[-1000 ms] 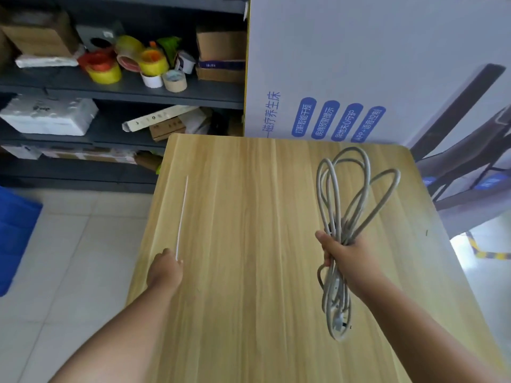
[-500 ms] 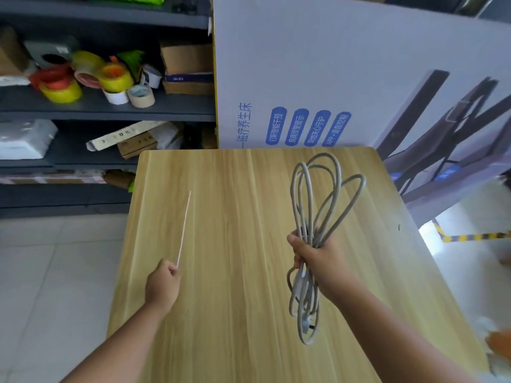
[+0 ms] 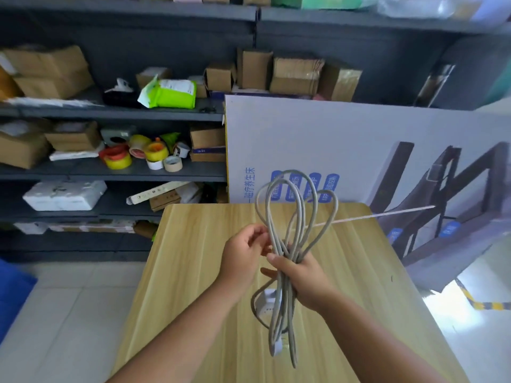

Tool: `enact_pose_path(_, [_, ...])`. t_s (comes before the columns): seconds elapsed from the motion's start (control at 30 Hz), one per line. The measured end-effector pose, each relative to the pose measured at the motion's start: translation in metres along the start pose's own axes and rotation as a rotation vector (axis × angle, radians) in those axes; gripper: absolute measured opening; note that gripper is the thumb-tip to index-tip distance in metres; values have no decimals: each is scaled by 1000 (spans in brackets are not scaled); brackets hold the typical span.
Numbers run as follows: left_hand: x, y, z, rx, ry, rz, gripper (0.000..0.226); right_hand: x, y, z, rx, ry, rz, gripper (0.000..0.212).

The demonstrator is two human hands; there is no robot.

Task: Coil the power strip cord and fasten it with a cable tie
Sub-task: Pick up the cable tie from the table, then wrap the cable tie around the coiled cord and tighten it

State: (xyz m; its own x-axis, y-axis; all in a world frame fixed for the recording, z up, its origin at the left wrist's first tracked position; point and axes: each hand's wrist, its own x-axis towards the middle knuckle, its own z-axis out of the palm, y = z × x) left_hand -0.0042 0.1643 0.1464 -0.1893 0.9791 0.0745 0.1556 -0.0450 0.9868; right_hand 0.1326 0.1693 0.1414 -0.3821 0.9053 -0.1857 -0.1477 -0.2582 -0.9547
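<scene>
My right hand (image 3: 304,280) grips a grey power strip cord (image 3: 297,205) coiled into long loops, held upright above the wooden table (image 3: 188,286). The loops rise above my fist. Below it hang more loops, the white power strip (image 3: 268,302) and the plug (image 3: 278,347). My left hand (image 3: 244,255) is just left of the bundle, touching it, fingers pinched on a thin white cable tie (image 3: 373,216). The tie runs behind the loops and sticks out far to the right.
A large white printed carton (image 3: 345,150) leans behind the table. Dark shelves (image 3: 110,172) at the back left hold cardboard boxes, tape rolls (image 3: 143,156) and a green packet (image 3: 171,95). A blue bin (image 3: 11,294) stands at the left on the tiled floor.
My left hand has lifted the cable tie off the table's left side and brought it across to the coil, threading it behind the loops. The view has tilted up.
</scene>
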Motion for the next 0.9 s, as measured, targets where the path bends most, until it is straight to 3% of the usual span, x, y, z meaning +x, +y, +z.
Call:
enact_pose_path(0.2, [-15,38,25,-2,-112,61,18,-30,-44,-14,-27,11,-197,18])
enact_pose_path(0.37, [-38,61,53,-269,-121,-4,5,-50,-66,-31,-26,-15,-230,32])
enact_pose_path(0.4, [-43,62,58,-379,-149,-67,10,-54,-69,-34,-29,-26,-228,35])
enact_pose_path(0.47, [-51,60,62,-534,-258,-142,47,-60,-71,-42,-30,-29,-224,36])
enact_pose_path(0.53, [-54,60,59,-472,-389,-115,73,-64,-70,-46,-42,-12,-212,35])
enact_pose_path(0.6, [-55,65,59,-282,-473,-76,83,-67,-67,-47,-61,18,-206,33])
enact_pose_path(0.7, [-56,74,66,-92,-529,-83,77,-68,-62,-46,-71,45,-202,32])
enact_pose_path(0.9, [-60,84,77,-111,-553,-25,78,-69,-65,-51,-89,119,-222,29])
